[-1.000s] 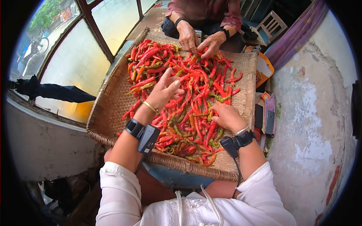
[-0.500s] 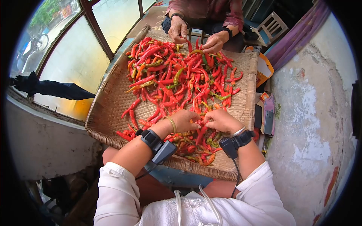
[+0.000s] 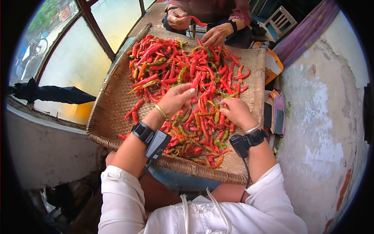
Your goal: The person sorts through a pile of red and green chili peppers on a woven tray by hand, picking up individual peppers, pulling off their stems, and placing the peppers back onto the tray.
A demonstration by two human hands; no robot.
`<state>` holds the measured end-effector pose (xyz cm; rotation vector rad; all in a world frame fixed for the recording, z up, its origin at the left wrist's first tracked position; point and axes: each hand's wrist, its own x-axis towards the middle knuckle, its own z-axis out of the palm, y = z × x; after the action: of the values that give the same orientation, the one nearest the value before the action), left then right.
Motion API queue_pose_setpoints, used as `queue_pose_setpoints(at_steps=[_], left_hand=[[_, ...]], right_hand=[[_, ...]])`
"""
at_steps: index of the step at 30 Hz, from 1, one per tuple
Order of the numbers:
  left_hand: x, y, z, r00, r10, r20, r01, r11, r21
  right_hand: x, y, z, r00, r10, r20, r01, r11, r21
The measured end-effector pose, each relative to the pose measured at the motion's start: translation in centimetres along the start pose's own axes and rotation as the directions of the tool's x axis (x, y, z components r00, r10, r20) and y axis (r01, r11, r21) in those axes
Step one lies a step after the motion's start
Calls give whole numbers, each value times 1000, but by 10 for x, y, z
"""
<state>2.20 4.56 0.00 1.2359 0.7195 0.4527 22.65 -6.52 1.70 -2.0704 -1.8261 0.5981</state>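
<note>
A wide woven basket tray [image 3: 109, 113] holds a heap of chili peppers [image 3: 156, 58], mostly red, some green, yellow or orange. Over the middle of the heap, my left hand [image 3: 176, 102] is closed, with a red chili pepper [image 3: 196, 82] standing out from its fingertips. To its right, my right hand [image 3: 237, 111] hangs low above the peppers with fingers pinched together; whatever is between them is hidden. Twisted red and yellow-green peppers [image 3: 202, 128] lie between my hands and the near rim.
Across the tray a person's hand [image 3: 178, 18] lifts a red pepper while the other hand [image 3: 217, 35] reaches to the heap's far edge. A dark folded umbrella [image 3: 62, 93] lies along the window at left. At right are a peeling wall [image 3: 319, 117] and a phone [image 3: 278, 121].
My hands, close together over the near peppers before, have moved apart: the left up and leftward with a red pepper, the right slightly right and farther away. The other person has raised a pepper.
</note>
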Motion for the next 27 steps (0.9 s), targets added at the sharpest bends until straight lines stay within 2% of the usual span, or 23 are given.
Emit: queue_pose_setpoints(at_steps=[1,2,3,5,6,7,8,9,10,12,13,14,15,16,17,18,19,21,23,25,26,27], left_hand=[[-3,9,5,981,89,-171,-127,966,-225],[0,8,0,973,136,-187,-173,964,-201],[1,5,0,973,135,-186,-172,964,-201],[4,-4,1,990,-2,-139,1,1000,-4],[2,-7,4,995,-94,-45,97,994,59],[1,-15,7,994,-98,-46,100,993,57],[2,-26,11,995,-89,55,79,984,157],[3,-34,14,984,-89,156,47,966,255],[3,-40,16,984,-90,156,48,965,257],[2,-44,20,967,-40,251,-71,908,414],[0,-42,20,967,-42,251,-68,909,412],[-3,-41,22,971,2,241,-127,855,504],[-6,-37,24,970,46,237,-182,787,590],[-6,-36,26,970,43,240,-181,789,588],[-6,-35,29,971,-59,231,-74,847,527],[-8,-31,31,959,-165,231,41,885,464],[-8,-25,31,956,-172,236,43,883,468],[-9,-13,29,894,-356,270,183,843,505],[-8,-16,23,914,-303,268,163,882,442],[-6,0,15,872,-383,306,120,772,624],[-4,5,12,887,-393,243,149,740,656],[-3,8,9,886,-394,244,148,739,657]], right_hand=[[-2,-1,-1,998,12,67,5,968,-250],[-4,5,5,996,-76,49,87,957,-277],[-4,6,10,996,-76,49,86,957,-277],[-3,5,17,992,-90,93,112,958,-266],[0,2,21,991,-90,97,112,958,-265],[4,-3,26,997,36,68,-13,949,-314],[6,-6,29,987,160,31,-139,923,-358],[7,-3,32,987,161,30,-140,924,-355],[8,-1,34,992,116,41,-95,935,-341],[11,1,33,996,73,52,-52,944,-326],[15,1,30,995,78,64,-67,985,-161],[16,1,28,994,82,79,-82,997,7],[15,-2,25,993,84,83,-85,996,6],[13,-8,21,977,105,183,-162,929,334],[12,-15,17,956,90,279,-250,747,616],[8,-23,15,949,36,314,-264,636,725],[7,-24,16,949,41,313,-267,630,729],[6,-24,18,955,41,293,-265,561,784],[9,-19,14,958,70,279,-275,505,818],[10,-12,5,982,100,159,-186,633,752],[11,-2,7,991,96,88,-129,824,552],[8,3,7,991,98,87,-129,823,553]])
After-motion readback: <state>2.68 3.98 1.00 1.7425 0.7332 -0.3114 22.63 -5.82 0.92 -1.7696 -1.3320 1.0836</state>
